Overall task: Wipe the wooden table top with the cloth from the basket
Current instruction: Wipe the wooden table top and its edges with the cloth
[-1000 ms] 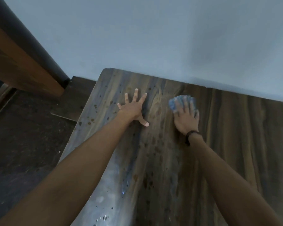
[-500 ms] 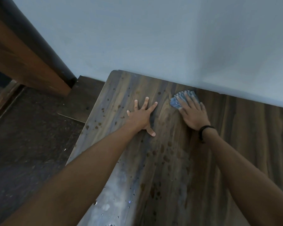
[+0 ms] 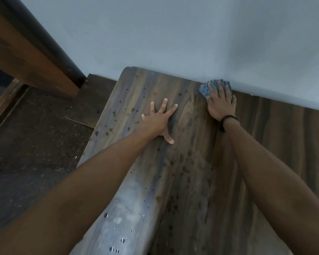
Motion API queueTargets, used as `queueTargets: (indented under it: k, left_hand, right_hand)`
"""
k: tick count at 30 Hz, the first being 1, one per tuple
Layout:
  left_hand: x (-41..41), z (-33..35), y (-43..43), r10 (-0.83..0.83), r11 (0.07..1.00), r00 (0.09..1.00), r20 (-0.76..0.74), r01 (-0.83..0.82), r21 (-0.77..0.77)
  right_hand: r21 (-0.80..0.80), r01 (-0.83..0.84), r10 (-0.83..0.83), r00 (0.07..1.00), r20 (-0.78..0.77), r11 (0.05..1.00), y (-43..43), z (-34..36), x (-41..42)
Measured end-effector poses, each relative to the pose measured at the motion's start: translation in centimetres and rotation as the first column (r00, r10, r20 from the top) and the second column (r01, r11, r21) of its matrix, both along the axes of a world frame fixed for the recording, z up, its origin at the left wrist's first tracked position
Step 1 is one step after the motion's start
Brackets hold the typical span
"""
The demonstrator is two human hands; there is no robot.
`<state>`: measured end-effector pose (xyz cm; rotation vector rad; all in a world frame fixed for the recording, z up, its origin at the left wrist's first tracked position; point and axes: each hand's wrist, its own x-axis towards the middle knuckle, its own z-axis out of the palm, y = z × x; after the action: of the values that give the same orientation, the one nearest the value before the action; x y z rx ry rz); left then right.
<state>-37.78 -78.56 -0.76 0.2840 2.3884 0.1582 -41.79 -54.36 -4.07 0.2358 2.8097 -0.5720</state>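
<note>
We record the wooden table top (image 3: pixel 195 190) standing with its far edge against a pale wall (image 3: pixel 173 34). The cloth (image 3: pixel 204 90), blue and bunched, lies at that far edge, touching the wall, well to the right of the rounded far-left corner. The right hand (image 3: pixel 220 104) lies on top of the cloth, palm down, with its fingers extended over it and pressing it onto the wood. As far as we can see they are not curled round it, and cloth shows beyond the fingertips and on the thumb side. A dark band (image 3: pixel 227 119) circles the right wrist. The left hand (image 3: pixel 159 119) rests flat on bare wood, left of the cloth and apart from it, with its fingers straight and spread and its thumb turned toward the near edge; it holds nothing. Dark spots (image 3: pixel 185 168) are scattered over the left part of the top, from the far-left corner toward the near edge. Bright droplets (image 3: pixel 122 240) sit on a paler, glossy patch along the left edge close to us. Beyond the left edge we note a dark floor (image 3: pixel 35 144) and a slanting wooden beam (image 3: pixel 26 57).
</note>
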Motion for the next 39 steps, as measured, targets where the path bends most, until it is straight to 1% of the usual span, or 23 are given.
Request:
queueTargets:
  k: [1, 4, 5, 6, 9, 10, 13, 16, 18, 20, 22, 24, 25, 27, 29, 30, 31, 33, 34, 35, 36, 39]
  left_hand:
    - [0.1, 0.0, -0.1, -0.003, 1.000, 1.000, -0.004, 0.003, -0.001]
    - [0.1, 0.0, 0.0, 0.003, 1.000, 1.000, -0.007, -0.003, -0.016]
    - [0.0, 0.0, 0.1, 0.003, 1.000, 1.000, -0.005, -0.003, -0.021]
    - [0.0, 0.1, 0.2, 0.001, 1.000, 1.000, -0.001, -0.001, -0.025]
    - [0.0, 0.2, 0.3, -0.002, 0.999, 1.000, -0.001, 0.002, -0.039]
    - [0.2, 0.3, 0.3, -0.002, 0.999, 1.000, 0.000, 0.002, -0.043]
    - [0.8, 0.5, 0.0, 0.004, 1.000, 1.000, -0.001, -0.004, -0.008]
    - [2.6, 0.6, -0.5, 0.038, 0.998, 0.997, -0.063, -0.034, 0.057]
    - [5.2, 0.7, -0.8, 0.064, 0.996, 0.994, -0.094, -0.057, 0.072]
    - [8.0, 1.0, -0.9, 0.056, 0.997, 0.997, -0.059, -0.052, 0.059]
    - [10.2, 0.9, -0.8, 0.038, 0.998, 0.999, 0.007, -0.038, 0.043]
    - [11.4, 0.3, -0.7, 0.042, 0.998, 0.997, 0.059, -0.045, 0.043]
    - [11.6, 0.0, -0.7, 0.046, 0.998, 0.996, 0.072, -0.049, 0.046]
    - [11.6, -0.3, -0.5, 0.051, 0.998, 0.996, 0.078, -0.055, 0.044]
    - [11.3, -0.1, -0.3, 0.062, 0.997, 0.994, 0.090, -0.065, 0.035]
    - [11.5, 0.1, -0.3, 0.060, 0.997, 0.994, 0.094, -0.064, 0.037]
    - [11.5, 0.2, -0.3, 0.061, 0.997, 0.994, 0.094, -0.065, 0.040]
    - [11.8, 0.5, -0.5, 0.060, 0.997, 0.994, 0.091, -0.065, 0.044]
    - [12.4, 0.6, -0.7, 0.054, 0.997, 0.995, 0.081, -0.058, 0.049]
    - [13.3, 0.7, -1.0, 0.045, 0.997, 0.996, 0.072, -0.049, 0.054]
    - [14.4, 0.7, -1.3, 0.038, 0.998, 0.997, 0.074, -0.042, 0.055]
    - [18.1, 0.3, -2.4, 0.005, 1.000, 0.993, 0.116, -0.008, 0.029]
  right_hand:
    - [0.007, -0.024, 0.024, 1.000, -0.015, 1.000, -1.0, -0.1, 0.6]
    - [0.044, -0.178, 0.181, 0.980, -0.081, 0.983, -1.8, -1.0, 5.8]
    - [0.053, -0.189, 0.194, 0.977, -0.089, 0.980, -1.2, -1.2, 7.2]
    - [0.050, -0.164, 0.168, 0.982, -0.084, 0.985, -0.6, -1.2, 7.9]
    - [-0.010, -0.005, 0.004, 0.999, -0.048, 1.000, -0.8, -1.0, 8.6]
    - [-0.010, 0.001, -0.002, 0.999, -0.055, 1.000, -1.6, -1.0, 9.7]
    - [0.050, -0.133, 0.139, 0.983, -0.122, 0.990, -4.3, -1.4, 17.4]
    - [0.092, -0.225, 0.234, 0.967, -0.100, 0.970, -4.5, -1.4, 25.9]
    - [0.121, -0.263, 0.272, 0.960, -0.070, 0.957, -3.4, -1.7, 26.8]
    - [0.133, -0.232, 0.245, 0.965, -0.091, 0.963, -2.5, -1.7, 23.8]
    - [0.074, -0.113, 0.118, 0.990, -0.072, 0.991, -2.1, -1.3, 20.4]
    - [0.049, -0.018, 0.021, 0.998, -0.055, 0.999, -3.2, -1.2, 20.2]
    - [0.059, -0.015, 0.019, 0.998, -0.063, 0.998, -4.2, -1.2, 21.7]
    - [0.107, -0.142, 0.151, 0.985, -0.087, 0.984, -5.5, -1.2, 26.6]
    - [0.119, -0.258, 0.267, 0.961, -0.070, 0.959, -4.5, -1.0, 29.7]
    - [0.115, -0.248, 0.256, 0.965, -0.056, 0.962, -3.6, -1.0, 29.7]
    - [0.101, -0.179, 0.185, 0.982, -0.049, 0.979, -2.8, -0.9, 28.7]
    - [0.050, 0.043, -0.041, 0.999, -0.028, 0.998, -2.3, -0.7, 26.7]
    - [0.037, 0.115, -0.114, 0.993, -0.028, 0.993, -3.0, -0.7, 26.8]
    - [0.041, 0.137, -0.136, 0.990, -0.032, 0.990, -4.3, -0.8, 27.8]
    - [0.054, 0.102, -0.100, 0.994, -0.037, 0.993, -5.6, -0.8, 29.6]
    - [0.086, -0.145, 0.148, 0.989, -0.028, 0.986, -6.5, -0.7, 35.6]
